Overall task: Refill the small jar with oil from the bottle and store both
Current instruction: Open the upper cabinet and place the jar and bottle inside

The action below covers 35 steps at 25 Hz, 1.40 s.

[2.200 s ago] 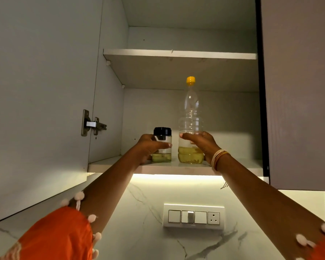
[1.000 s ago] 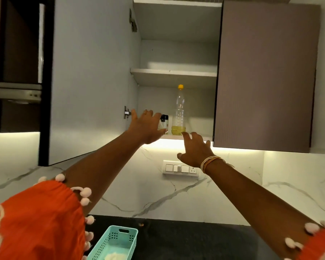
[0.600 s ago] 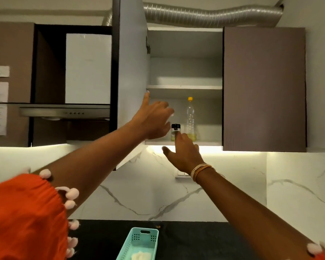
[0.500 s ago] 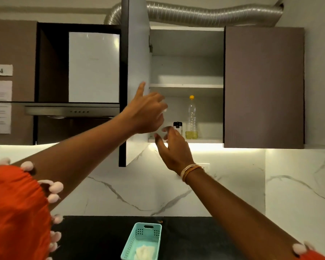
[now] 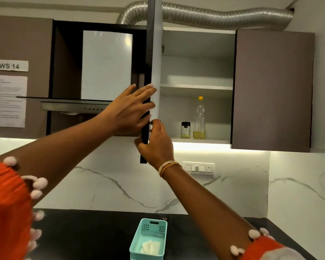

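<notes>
The small jar (image 5: 185, 130) with a black lid and a little yellow oil stands on the lower shelf (image 5: 199, 141) of the open wall cabinet. Right beside it stands the clear oil bottle (image 5: 199, 119) with a yellow cap, oil only in its bottom. The cabinet door (image 5: 153, 76) is seen edge-on. My left hand (image 5: 131, 109) lies flat against the door's outer face, fingers straight. My right hand (image 5: 155, 143) grips the door's lower edge, fingers curled round it. Both hands are left of the jar and apart from it.
A shut brown cabinet door (image 5: 272, 91) is to the right. A range hood (image 5: 73, 105) and silver duct (image 5: 214, 15) are at left and above. A switch plate (image 5: 198, 168) sits on the marble wall. A teal basket (image 5: 148, 239) holding white cloth stands on the black counter (image 5: 101, 231).
Both hands let go of the jar and bottle on the shelf and drew back. The view backed away. The door has swung toward edge-on, with my left hand on its face and my right hand at its edge.
</notes>
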Available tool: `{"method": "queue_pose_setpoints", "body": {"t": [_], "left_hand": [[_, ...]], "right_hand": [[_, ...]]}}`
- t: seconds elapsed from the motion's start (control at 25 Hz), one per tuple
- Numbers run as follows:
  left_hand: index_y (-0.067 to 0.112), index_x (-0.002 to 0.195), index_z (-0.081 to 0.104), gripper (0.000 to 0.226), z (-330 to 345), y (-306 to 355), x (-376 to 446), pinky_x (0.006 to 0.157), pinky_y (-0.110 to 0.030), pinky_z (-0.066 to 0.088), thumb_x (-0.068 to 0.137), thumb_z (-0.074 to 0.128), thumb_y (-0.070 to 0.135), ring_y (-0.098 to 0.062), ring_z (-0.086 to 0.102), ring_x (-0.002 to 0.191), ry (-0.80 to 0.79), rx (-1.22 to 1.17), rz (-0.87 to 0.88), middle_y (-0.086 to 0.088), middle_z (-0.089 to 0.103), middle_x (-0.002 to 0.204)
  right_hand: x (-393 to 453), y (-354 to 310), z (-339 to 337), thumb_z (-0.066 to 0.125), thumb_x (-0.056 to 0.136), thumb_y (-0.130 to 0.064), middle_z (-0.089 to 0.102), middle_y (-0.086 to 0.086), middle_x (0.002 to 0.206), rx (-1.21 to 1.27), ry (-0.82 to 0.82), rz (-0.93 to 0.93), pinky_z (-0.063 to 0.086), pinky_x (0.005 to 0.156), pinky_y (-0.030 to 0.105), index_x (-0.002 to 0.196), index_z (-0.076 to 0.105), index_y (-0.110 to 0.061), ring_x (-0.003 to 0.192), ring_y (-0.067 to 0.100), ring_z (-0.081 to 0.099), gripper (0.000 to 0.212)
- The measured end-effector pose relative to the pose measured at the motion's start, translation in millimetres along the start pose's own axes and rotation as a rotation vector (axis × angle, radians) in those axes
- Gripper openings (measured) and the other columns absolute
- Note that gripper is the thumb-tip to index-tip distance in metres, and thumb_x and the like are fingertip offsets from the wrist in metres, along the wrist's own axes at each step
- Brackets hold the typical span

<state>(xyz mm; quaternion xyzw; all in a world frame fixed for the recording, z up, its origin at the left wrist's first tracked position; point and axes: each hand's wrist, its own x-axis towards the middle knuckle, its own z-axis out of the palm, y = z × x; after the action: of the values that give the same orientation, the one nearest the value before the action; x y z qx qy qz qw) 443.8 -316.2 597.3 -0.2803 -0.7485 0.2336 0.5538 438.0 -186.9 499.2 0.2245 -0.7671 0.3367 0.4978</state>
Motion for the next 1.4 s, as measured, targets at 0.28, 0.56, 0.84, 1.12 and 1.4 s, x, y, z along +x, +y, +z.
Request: {"method": "queue_pose_setpoints", "body": {"t": [0.28,0.56,0.84,1.12,1.4], "left_hand": [[0.02,0.135,0.048,0.046,18,38,43,0.114,-0.049,0.028,0.098,0.033,0.044,-0.032,0.013,0.149,0.106,-0.173,0.091,-0.016,0.019,0.159],[0.026,0.139,0.046,0.049,48,121,134,0.118,-0.049,0.017,0.1,0.027,0.049,-0.025,0.006,0.15,0.148,-0.247,0.115,-0.009,0.017,0.161],[0.029,0.141,0.043,0.046,109,193,231,0.115,-0.051,0.027,0.099,0.039,0.047,-0.021,0.005,0.151,0.114,-0.313,0.155,-0.003,0.012,0.162],[0.038,0.15,0.019,0.073,184,225,290,0.103,-0.044,0.044,0.089,0.059,0.041,-0.029,0.02,0.147,0.014,-0.311,0.111,0.001,-0.007,0.163],[0.023,0.153,0.01,0.099,251,238,323,0.113,-0.041,0.031,0.08,0.076,0.032,-0.027,0.019,0.147,-0.106,-0.374,-0.001,-0.001,-0.004,0.163]], "right_hand": [[-4,44,-39,0.064,0.077,-0.018,0.059,0.005,0.089,-0.031,0.16,-0.046,0.049,0.059,0.032,0.106,0.052,-0.011,0.069,0.021,0.054,0.032],[3,140,-100,0.059,0.083,-0.009,0.061,0.0,0.091,-0.015,0.259,0.04,0.052,0.07,0.024,0.109,0.053,-0.012,0.075,0.015,0.056,0.027],[27,247,-145,0.052,0.094,-0.005,0.055,-0.017,0.09,0.137,0.258,0.205,0.043,0.066,0.001,0.114,0.05,-0.018,0.078,0.003,0.056,0.024],[68,360,-163,0.045,0.1,-0.017,0.062,-0.008,0.093,0.232,0.117,0.36,0.053,0.077,0.026,0.112,0.052,-0.022,0.086,0.02,0.06,0.015],[96,449,-151,0.049,0.098,-0.022,0.065,0.012,0.111,0.148,0.058,0.548,0.055,0.089,0.047,0.129,0.047,-0.017,0.096,0.031,0.064,0.031]]}}
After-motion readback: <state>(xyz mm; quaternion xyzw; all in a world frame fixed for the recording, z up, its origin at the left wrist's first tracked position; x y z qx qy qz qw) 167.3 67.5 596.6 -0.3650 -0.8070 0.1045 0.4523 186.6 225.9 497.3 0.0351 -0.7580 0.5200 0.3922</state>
